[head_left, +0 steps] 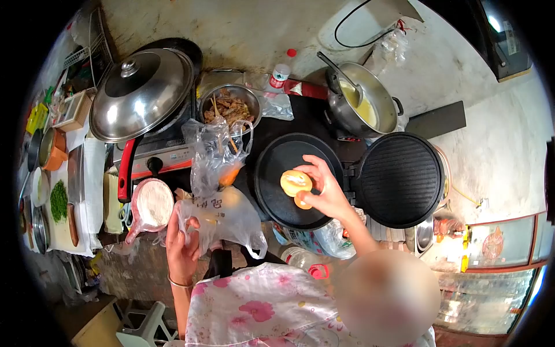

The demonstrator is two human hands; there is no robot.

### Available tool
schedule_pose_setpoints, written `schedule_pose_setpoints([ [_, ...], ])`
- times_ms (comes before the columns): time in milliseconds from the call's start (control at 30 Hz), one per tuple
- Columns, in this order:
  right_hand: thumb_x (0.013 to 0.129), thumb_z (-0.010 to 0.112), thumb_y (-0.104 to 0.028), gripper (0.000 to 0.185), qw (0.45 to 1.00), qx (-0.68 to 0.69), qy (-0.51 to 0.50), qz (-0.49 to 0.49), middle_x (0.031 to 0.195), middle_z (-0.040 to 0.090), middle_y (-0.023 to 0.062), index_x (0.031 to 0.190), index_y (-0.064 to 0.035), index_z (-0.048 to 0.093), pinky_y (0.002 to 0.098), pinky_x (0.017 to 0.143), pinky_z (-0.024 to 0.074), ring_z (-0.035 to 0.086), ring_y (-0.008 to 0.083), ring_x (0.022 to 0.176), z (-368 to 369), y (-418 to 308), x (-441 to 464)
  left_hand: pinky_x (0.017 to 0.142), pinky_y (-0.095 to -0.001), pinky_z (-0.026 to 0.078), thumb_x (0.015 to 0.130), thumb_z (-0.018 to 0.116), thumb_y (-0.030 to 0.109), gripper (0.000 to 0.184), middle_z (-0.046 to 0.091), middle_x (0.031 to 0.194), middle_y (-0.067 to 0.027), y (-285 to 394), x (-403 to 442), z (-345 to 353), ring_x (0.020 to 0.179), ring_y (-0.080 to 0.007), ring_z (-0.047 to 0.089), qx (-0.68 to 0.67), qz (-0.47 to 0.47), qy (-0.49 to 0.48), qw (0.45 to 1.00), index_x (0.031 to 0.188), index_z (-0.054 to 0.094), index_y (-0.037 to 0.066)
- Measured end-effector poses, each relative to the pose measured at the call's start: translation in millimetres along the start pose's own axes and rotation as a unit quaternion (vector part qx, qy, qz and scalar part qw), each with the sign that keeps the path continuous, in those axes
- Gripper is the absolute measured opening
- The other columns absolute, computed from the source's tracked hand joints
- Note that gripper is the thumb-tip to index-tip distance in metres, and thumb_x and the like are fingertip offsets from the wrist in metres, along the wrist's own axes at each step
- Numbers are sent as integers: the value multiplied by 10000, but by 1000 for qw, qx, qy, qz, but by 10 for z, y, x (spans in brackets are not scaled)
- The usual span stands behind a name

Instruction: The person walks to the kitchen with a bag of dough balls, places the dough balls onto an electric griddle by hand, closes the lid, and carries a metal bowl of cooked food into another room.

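Observation:
My right hand point(325, 189) holds a small round golden bread point(296, 182) with a pale patch on top, its fingers closed around the edge. A second bread piece point(302, 202) shows just below it, by the thumb. Both are over the black round pan of an open electric griddle point(272, 194). My left hand point(182, 243) has its curled fingers on the edge of a clear plastic bag point(225, 220). Something yellowish shows through the bag, and an orange item point(230, 174) lies at its top.
The griddle's ridged lid point(399, 180) is open at right. Behind stand a steel bowl of brown food point(254, 99), a bottle point(278, 78) and a pot with a ladle point(381, 104). A lidded wok point(141, 95), a flour bowl point(155, 202) and chopped greens point(59, 200) are at left.

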State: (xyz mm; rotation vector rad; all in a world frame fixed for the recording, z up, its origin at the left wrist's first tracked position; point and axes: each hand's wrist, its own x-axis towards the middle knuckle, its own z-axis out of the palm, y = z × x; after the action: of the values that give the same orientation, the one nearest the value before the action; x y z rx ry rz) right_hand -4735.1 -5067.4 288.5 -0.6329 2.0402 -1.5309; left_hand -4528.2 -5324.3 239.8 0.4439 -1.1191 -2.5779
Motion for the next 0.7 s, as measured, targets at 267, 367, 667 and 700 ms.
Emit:
schedule_pose_setpoints([
  [267, 596, 697, -102, 769, 956, -290, -13, 47, 1048, 495, 190, 1243, -38, 287, 358, 832, 432, 531, 297, 958, -241, 473, 305, 334, -150, 186, 836, 531, 308, 628, 499, 945, -68, 16, -23, -25, 427, -15, 245, -6, 6, 9, 1000, 1349, 252, 75],
  [367, 578, 698, -128, 809, 912, -406, -50, 22, 1047, 481, 213, 1259, -22, 273, 394, 846, 417, 502, 348, 977, -232, 561, 438, 333, -147, 197, 840, 527, 295, 617, 500, 946, -73, 26, -39, -39, 423, -16, 248, -13, 8, 6, 1000, 1347, 255, 76],
  [667, 588, 700, -114, 807, 655, -713, -235, 84, 1044, 518, 197, 1280, -38, 292, 435, 808, 409, 505, 345, 981, 182, 766, 812, 334, -138, 213, 856, 500, 257, 577, 504, 957, -92, 18, -75, -69, 431, -13, 259, -39, 25, 4, 999, 1346, 254, 75],
  [700, 592, 699, -111, 801, 651, -714, -241, 87, 1047, 518, 198, 1279, -37, 296, 438, 812, 406, 504, 341, 983, 216, 765, 830, 334, -137, 213, 858, 499, 255, 576, 504, 957, -94, 21, -77, -68, 434, -11, 258, -46, 29, 1, 999, 1346, 254, 74],
])
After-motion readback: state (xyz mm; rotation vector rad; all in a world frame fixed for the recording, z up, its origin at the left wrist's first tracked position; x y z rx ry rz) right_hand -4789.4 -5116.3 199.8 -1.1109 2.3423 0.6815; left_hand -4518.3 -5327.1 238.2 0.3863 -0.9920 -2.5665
